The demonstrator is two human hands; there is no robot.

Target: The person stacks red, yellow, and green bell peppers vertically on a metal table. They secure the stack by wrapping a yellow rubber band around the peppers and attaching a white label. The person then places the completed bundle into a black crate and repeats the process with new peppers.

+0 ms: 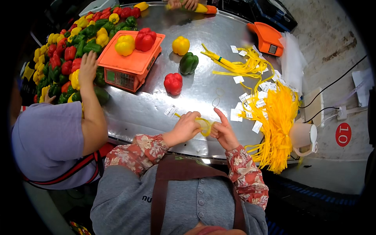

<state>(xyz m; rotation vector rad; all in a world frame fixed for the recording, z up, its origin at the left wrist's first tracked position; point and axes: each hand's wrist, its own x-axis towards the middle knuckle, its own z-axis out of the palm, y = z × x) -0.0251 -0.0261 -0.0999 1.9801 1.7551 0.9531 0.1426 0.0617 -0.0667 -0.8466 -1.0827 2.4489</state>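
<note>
My left hand (pixel 187 127) grips a yellow mesh sleeve (pixel 204 126), whose printed white tag (pixel 171 111) lies to the left. At the sleeve's other side is my right hand (pixel 223 129), its thumb and fingers closed at the edge and one finger pointing up. Beyond my hands, a red bell pepper (pixel 173 84), a green bell pepper (pixel 189 63) and a yellow bell pepper (pixel 181 45) rest on the metal table (pixel 202 97). Another yellow pepper (pixel 124 45) and a red one (pixel 145 39) sit on an orange scale (pixel 132 55).
A co-worker's hand (pixel 87 67) reaches over the pepper pile (pixel 63 58) at left. Yellow mesh sleeves (pixel 279 123) with tags lie at right, beside a lidded mug (pixel 302 136). Another person's hands (pixel 183 4) are at the far edge. An orange device (pixel 267 39) stands back right.
</note>
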